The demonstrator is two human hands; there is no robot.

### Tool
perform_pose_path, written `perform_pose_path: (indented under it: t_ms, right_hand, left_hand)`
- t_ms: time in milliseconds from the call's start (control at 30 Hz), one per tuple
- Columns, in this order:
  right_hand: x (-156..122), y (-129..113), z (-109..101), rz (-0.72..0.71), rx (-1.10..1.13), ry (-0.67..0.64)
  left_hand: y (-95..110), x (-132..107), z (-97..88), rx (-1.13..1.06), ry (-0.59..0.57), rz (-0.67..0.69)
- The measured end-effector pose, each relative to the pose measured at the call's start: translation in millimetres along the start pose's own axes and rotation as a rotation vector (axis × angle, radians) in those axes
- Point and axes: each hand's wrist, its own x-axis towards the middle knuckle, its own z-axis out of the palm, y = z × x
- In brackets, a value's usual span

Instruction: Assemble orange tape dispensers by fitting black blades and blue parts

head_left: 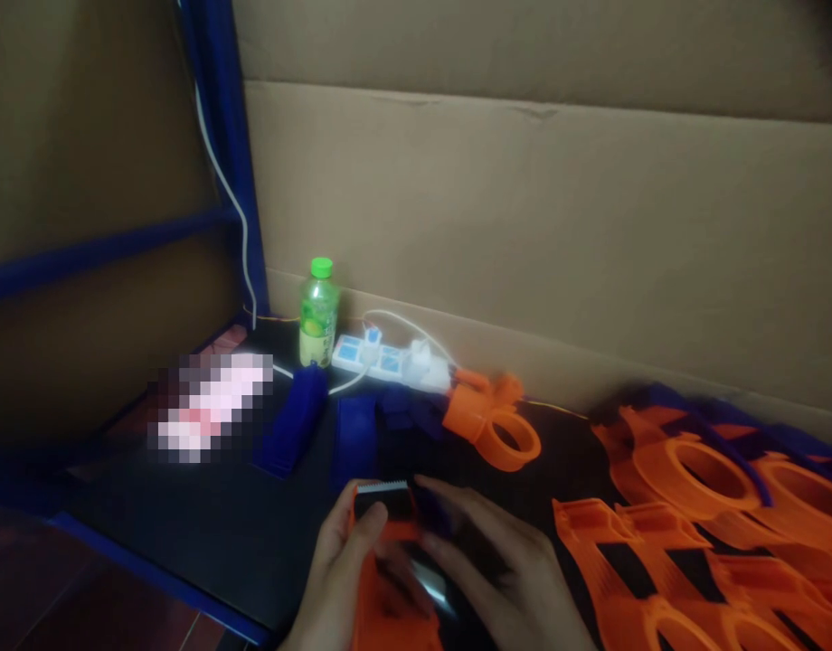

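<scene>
An orange tape dispenser (395, 615) with a pale serrated cutting edge is at the lower middle of the head view. My left hand (338, 561) is closed around its left side, thumb pressed on the dark part just below the teeth. Close against the dispenser's right side is my right hand (504, 561), its fingers curved and smeared by motion. Something dark blue shows between its thumb and forefinger, too blurred to name. A glossy streak lies between the two hands. Whether the right fingers grip anything is unclear.
Several orange tape dispensers (666, 588) cover the right side of the black table (185, 533). Another orange dispenser (515, 438) lies near a white power strip (392, 357). Blue plastic parts (297, 420) and a green-capped bottle (319, 312) stand behind. Cardboard walls (538, 208) enclose the back.
</scene>
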Motion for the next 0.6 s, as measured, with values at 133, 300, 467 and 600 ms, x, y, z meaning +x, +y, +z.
perform_pose_path:
  t_ms: [133, 300, 467, 600]
  right_hand:
    - [-7.1, 1.1, 4.8, -0.239, -0.244, 0.048]
    - [-9.4, -6.1, -0.7, -0.373, -0.496, -0.018]
    - [-7.4, -5.8, -9.4, -0.485, -0.581, -0.076]
    - [-7.8, -1.1, -12.8, -0.534, -0.621, -0.086]
  left_hand:
    - [-4.7, 1.5, -2.8, 0.008, 0.039, 0.014]
    - [-5.3, 0.3, -7.0, 0.01, 0.047, 0.0]
    - [-1.7, -2.6, -4.8, -0.008, 0.039, 0.007]
    - [-1.3, -3.3, -1.5, -0.005, 0.04, 0.009]
